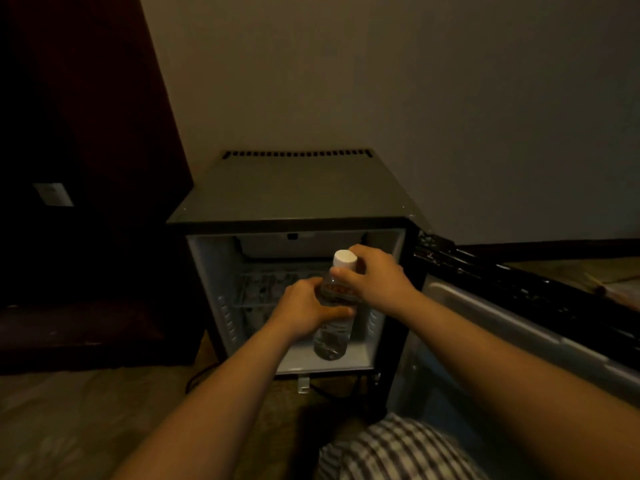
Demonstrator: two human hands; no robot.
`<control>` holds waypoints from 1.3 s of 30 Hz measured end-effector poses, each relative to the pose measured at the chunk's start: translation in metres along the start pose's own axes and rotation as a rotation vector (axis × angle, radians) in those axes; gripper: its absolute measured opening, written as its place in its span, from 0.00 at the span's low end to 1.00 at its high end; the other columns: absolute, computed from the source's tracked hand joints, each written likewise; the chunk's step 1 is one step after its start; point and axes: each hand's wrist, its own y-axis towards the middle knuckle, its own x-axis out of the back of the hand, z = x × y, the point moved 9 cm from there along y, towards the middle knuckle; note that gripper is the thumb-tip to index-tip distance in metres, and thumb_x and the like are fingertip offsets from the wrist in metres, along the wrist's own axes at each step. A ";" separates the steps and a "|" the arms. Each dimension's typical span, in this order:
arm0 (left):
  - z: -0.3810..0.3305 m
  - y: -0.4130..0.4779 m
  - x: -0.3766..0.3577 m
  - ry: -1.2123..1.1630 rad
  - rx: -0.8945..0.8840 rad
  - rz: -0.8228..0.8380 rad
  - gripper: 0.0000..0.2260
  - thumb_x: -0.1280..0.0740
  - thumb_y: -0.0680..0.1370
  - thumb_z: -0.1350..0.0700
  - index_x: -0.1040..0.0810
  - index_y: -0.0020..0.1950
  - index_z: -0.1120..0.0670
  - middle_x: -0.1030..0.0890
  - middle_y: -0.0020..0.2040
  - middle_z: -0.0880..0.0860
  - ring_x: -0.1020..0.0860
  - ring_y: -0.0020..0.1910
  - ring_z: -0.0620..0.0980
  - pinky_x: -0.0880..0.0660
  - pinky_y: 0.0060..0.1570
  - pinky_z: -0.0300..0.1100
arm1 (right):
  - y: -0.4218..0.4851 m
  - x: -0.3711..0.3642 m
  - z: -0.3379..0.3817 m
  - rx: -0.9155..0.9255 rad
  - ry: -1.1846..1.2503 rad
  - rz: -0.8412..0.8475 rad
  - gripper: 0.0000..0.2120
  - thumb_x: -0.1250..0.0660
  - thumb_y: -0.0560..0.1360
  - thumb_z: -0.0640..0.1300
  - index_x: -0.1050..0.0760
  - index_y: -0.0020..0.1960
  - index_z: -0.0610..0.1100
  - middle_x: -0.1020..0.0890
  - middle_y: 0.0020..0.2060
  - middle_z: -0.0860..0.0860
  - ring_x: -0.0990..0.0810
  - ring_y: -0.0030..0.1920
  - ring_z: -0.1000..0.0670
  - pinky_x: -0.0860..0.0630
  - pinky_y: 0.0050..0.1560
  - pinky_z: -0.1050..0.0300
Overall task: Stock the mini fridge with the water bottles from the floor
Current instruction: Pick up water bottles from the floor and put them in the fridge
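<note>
Mini fridge (294,188) stood against the far wall, door (519,327) swung open to the right, cavity facing me. Inside I saw a wire shelf (263,289) across the middle and a bare white floor below; looked unstocked as far as I could tell, dim light though.

Water bottle (334,317) was upright in the fridge mouth, white cap (345,260) up, base hanging just over the front of the lower compartment, not set down yet.

My left hand (304,311) was wrapped round the bottle's middle, gripping it. My right hand (375,275) was closed on the neck just under the cap, thumb in front.

Step in hand, my read: placing this bottle in the lower section. To do it well I'd keep it vertical, push it toward the far wall or a rear corner so later bottles fit in front, and watch the cap against the shelf wire. Bottle looked tall for that gap, so tilting or laying it down might be needed. I'd release the neck hand first, then the body grip once the base sat flat.
</note>
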 end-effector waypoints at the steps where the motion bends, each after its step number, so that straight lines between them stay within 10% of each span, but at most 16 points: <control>1: 0.009 0.004 -0.008 -0.001 0.018 0.014 0.16 0.25 0.68 0.53 0.23 0.54 0.52 0.21 0.43 0.45 0.23 0.45 0.42 0.29 0.37 0.27 | 0.000 -0.008 -0.012 -0.022 0.008 0.002 0.12 0.33 0.73 0.51 0.24 0.52 0.44 0.21 0.44 0.49 0.22 0.48 0.49 0.26 0.52 0.50; 9: 0.111 0.030 -0.059 -0.166 0.190 0.095 0.16 0.32 0.75 0.57 0.25 0.62 0.60 0.22 0.50 0.52 0.24 0.49 0.46 0.28 0.37 0.22 | 0.009 -0.080 -0.100 -0.163 0.112 0.005 0.09 0.32 0.74 0.46 0.25 0.50 0.42 0.23 0.40 0.50 0.24 0.43 0.51 0.34 0.35 0.67; 16: 0.184 0.040 -0.092 -0.387 0.459 0.100 0.14 0.45 0.81 0.54 0.26 0.62 0.55 0.24 0.52 0.52 0.25 0.41 0.42 0.30 0.26 0.24 | 0.021 -0.134 -0.156 -0.274 0.193 -0.030 0.07 0.30 0.72 0.43 0.24 0.49 0.43 0.21 0.43 0.50 0.22 0.46 0.51 0.30 0.42 0.64; 19: 0.202 0.046 -0.103 -0.454 0.510 0.119 0.14 0.47 0.82 0.52 0.27 0.62 0.51 0.26 0.52 0.49 0.26 0.44 0.42 0.28 0.36 0.31 | 0.028 -0.152 -0.170 -0.287 0.166 -0.038 0.06 0.30 0.72 0.43 0.24 0.47 0.44 0.21 0.41 0.51 0.22 0.45 0.51 0.29 0.43 0.63; 25: 0.236 0.066 -0.115 -0.644 0.696 0.038 0.15 0.49 0.81 0.46 0.26 0.46 0.49 0.24 0.40 0.51 0.27 0.37 0.45 0.33 0.34 0.36 | 0.045 -0.182 -0.186 -0.323 0.129 -0.018 0.11 0.31 0.73 0.44 0.24 0.55 0.44 0.18 0.48 0.49 0.22 0.50 0.53 0.28 0.53 0.61; 31: 0.256 0.080 -0.130 -0.830 0.776 0.014 0.23 0.53 0.81 0.43 0.35 0.71 0.52 0.29 0.69 0.57 0.31 0.69 0.56 0.36 0.67 0.51 | 0.060 -0.185 -0.192 -0.301 0.134 -0.096 0.12 0.30 0.72 0.44 0.22 0.54 0.41 0.17 0.45 0.48 0.22 0.45 0.54 0.30 0.46 0.65; 39: 0.276 0.081 -0.150 -0.939 0.761 -0.004 0.25 0.54 0.80 0.40 0.35 0.72 0.50 0.34 0.73 0.51 0.37 0.73 0.53 0.43 0.71 0.53 | 0.029 -0.226 -0.228 -0.471 0.436 -0.099 0.14 0.31 0.73 0.39 0.24 0.59 0.43 0.18 0.47 0.52 0.20 0.49 0.55 0.26 0.49 0.66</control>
